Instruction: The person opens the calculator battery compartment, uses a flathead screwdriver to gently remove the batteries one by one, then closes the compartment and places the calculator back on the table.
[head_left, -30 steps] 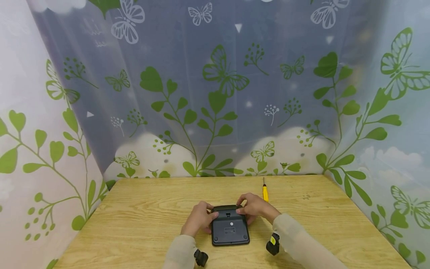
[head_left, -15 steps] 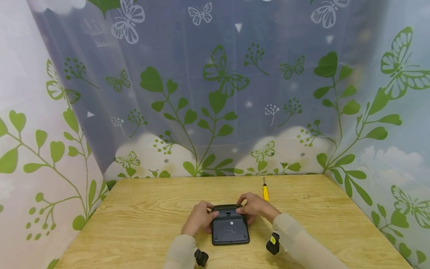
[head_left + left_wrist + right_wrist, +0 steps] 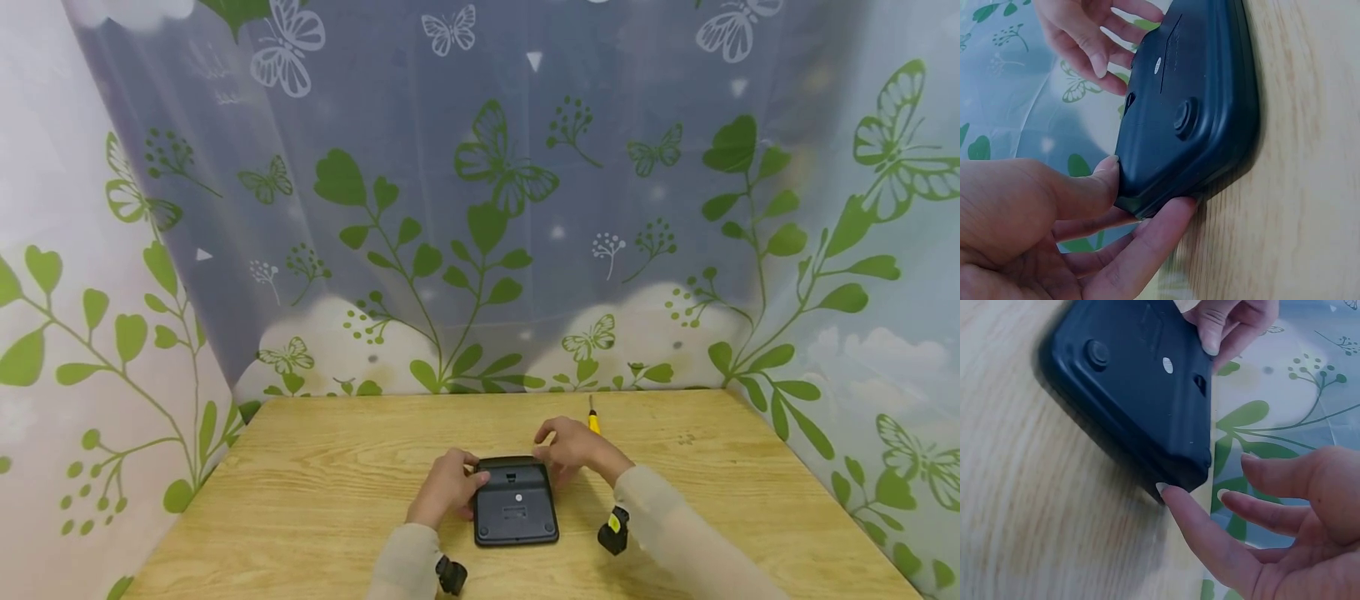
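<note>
A black desk calculator (image 3: 516, 523) lies face down on the table, its underside up with small round feet, a white dot sticker and a latch slot. My left hand (image 3: 444, 489) holds its far left corner; in the left wrist view the thumb presses the underside edge and the fingers lie along the side of the calculator (image 3: 1191, 81). At the far right corner, my right hand (image 3: 1291, 531) has its thumb lifted off. One fingertip touches or nearly touches that corner in the right wrist view, and the other fingers are apart from it.
A yellow screwdriver (image 3: 594, 422) lies behind my right hand, its handle partly hidden. The wooden table (image 3: 315, 500) reaches back to a printed curtain (image 3: 420, 208) with butterflies and leaves. More printed cloth (image 3: 885, 333) hangs at both sides.
My right hand has let go of the calculator's far right corner, lifting its thumb and shifting slightly away and right. The left hand and the calculator stay in place.
</note>
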Demonstrator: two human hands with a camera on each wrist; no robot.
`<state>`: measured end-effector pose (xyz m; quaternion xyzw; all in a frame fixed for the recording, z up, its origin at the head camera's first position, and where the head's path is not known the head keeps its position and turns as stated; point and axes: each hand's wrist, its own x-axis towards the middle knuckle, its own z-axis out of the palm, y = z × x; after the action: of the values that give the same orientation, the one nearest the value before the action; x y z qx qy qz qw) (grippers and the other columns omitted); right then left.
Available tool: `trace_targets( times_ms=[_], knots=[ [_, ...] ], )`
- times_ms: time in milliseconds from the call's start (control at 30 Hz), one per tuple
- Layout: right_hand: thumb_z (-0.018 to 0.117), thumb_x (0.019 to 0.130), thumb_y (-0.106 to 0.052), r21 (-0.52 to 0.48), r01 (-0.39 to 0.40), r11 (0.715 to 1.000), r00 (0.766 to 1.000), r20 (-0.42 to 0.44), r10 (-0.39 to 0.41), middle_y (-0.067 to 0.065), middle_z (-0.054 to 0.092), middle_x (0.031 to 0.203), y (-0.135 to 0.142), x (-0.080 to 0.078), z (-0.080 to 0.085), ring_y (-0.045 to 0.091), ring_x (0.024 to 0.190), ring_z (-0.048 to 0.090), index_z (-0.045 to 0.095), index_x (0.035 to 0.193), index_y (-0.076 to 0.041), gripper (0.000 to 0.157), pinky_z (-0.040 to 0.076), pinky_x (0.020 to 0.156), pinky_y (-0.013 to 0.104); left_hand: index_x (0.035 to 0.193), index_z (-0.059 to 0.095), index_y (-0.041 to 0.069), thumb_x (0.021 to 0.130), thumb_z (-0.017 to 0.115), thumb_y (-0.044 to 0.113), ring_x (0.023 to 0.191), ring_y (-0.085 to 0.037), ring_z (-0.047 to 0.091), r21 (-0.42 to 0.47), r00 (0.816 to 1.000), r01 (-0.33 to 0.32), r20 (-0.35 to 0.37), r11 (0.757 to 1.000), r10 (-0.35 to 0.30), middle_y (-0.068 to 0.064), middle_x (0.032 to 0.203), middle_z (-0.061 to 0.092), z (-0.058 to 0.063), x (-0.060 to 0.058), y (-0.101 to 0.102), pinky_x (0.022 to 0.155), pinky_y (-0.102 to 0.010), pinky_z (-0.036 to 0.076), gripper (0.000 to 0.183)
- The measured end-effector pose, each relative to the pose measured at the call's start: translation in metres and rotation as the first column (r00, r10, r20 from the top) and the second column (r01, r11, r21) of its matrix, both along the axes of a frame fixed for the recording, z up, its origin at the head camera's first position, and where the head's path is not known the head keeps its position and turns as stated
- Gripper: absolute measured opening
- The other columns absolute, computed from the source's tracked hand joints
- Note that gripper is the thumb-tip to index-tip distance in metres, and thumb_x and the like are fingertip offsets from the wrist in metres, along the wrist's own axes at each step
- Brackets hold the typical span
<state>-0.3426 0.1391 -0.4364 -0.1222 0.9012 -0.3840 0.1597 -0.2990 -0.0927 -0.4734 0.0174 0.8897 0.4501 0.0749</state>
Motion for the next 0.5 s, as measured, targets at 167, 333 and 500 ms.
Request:
trace_targets(
  times_ms=[167,333,500],
  knots=[
    [0.065,0.102,-0.009,-0.032,-0.011,0.999,1.000,0.009,0.011,0.019,0.069,0.105,0.002,-0.002,0.003,0.029,0.082,0.071,0.062,0.127,0.005,0.029,0.068,0.066,0.043,0.139,0.059,-0.005,0.101,0.067,0.014,0.058,-0.021,0.070,0.001,1.000,0.006,-0.007,1.000,-0.006,-0.028,0.118,0.065,0.000,0.000,0.000,0.049,-0.033,0.062,0.043],
    [0.067,0.100,-0.008,-0.006,-0.021,1.000,0.999,-0.031,0.021,0.018,0.068,0.104,0.003,-0.003,0.005,0.029,0.081,0.070,0.063,0.125,0.005,0.028,0.067,0.068,0.042,0.138,0.059,-0.004,0.101,0.067,0.015,0.057,-0.021,0.070,0.000,1.000,0.001,-0.009,1.000,-0.001,-0.027,0.119,0.066,0.000,0.001,0.001,0.049,-0.032,0.062,0.043],
    [0.070,0.097,-0.005,0.058,-0.035,0.998,0.992,-0.116,0.041,0.018,0.068,0.102,0.002,-0.001,0.011,0.030,0.079,0.070,0.066,0.122,0.002,0.026,0.066,0.068,0.043,0.139,0.059,-0.005,0.101,0.067,0.014,0.057,-0.021,0.070,0.003,1.000,0.006,-0.010,1.000,-0.006,-0.027,0.116,0.066,0.003,0.002,0.000,0.050,-0.033,0.062,0.043]
  ],
)
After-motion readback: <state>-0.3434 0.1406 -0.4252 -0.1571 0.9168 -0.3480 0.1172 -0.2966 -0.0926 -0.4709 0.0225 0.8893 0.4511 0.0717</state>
